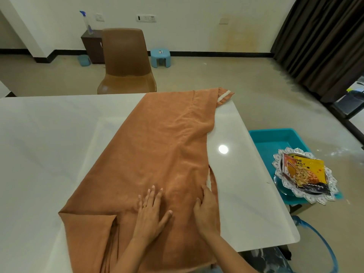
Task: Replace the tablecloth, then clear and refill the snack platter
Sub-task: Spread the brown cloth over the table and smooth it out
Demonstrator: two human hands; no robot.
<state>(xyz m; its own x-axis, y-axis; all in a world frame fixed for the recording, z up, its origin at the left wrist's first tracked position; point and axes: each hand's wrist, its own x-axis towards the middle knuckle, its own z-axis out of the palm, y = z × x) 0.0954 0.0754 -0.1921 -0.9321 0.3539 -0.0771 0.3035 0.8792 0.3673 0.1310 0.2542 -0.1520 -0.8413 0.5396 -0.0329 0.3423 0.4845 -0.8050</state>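
On the near half of the white glossy table (pixel 39 154), left hand (pixel 151 211) is pressing flat, fingers spread, on the folded rust-orange tablecloth (pixel 157 144), right hand (pixel 206 209) is lying on its right edge, grip unclear, silver scalloped platter (pixel 291 151) is sitting off the table's right side.

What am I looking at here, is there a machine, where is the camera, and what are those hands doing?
No machine: a person works bare-handed, and the one picture comes from a camera worn on the head, looking down. An orange cloth lies partly folded across the white table. The left hand presses flat on it; the right hand rests at its right edge, and whether it pinches the fold is unclear. Beside the table, a silver platter carries a yellow snack packet.
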